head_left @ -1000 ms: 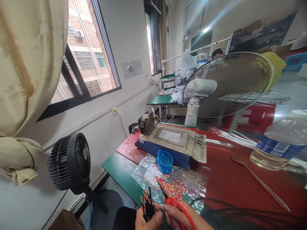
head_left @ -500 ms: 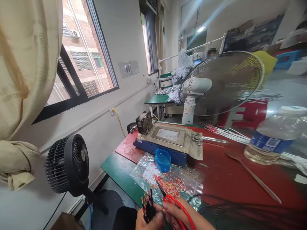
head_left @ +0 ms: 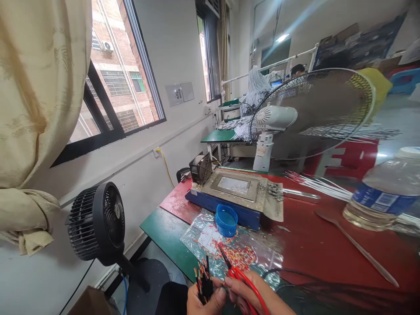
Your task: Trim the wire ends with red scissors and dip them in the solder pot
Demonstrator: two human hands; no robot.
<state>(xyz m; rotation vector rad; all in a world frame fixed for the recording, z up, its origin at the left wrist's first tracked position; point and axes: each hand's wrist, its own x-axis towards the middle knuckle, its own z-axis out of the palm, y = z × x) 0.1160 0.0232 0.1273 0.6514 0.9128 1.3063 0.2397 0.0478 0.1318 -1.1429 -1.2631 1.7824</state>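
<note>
At the bottom of the head view, my left hand (head_left: 210,302) is closed around a bundle of black cables (head_left: 206,286). Thin red, yellow and orange wire ends stick up from it. My right hand (head_left: 251,291) grips red-handled pliers (head_left: 242,280), their dark pointed jaws slanting up and left, just right of the bundle. Both hands' fingertips come close together between bundle and pliers; whether they pinch a single wire is too small to tell. Behind the hands, many tiny red and yellow bits (head_left: 238,256) lie on a clear plastic bag (head_left: 193,234).
A blue round container (head_left: 226,222) stands before a solder pot with a blue body (head_left: 243,214). To the right lie a long thin metal tool (head_left: 361,251), black cables (head_left: 315,284) and a large bottle (head_left: 380,197). A white fan (head_left: 275,118) stands behind; a black fan (head_left: 98,223) is left.
The view has shifted slightly, so the scene sits a little further right. Both hands keep their holds on the cables and pliers, with hardly any other movement.
</note>
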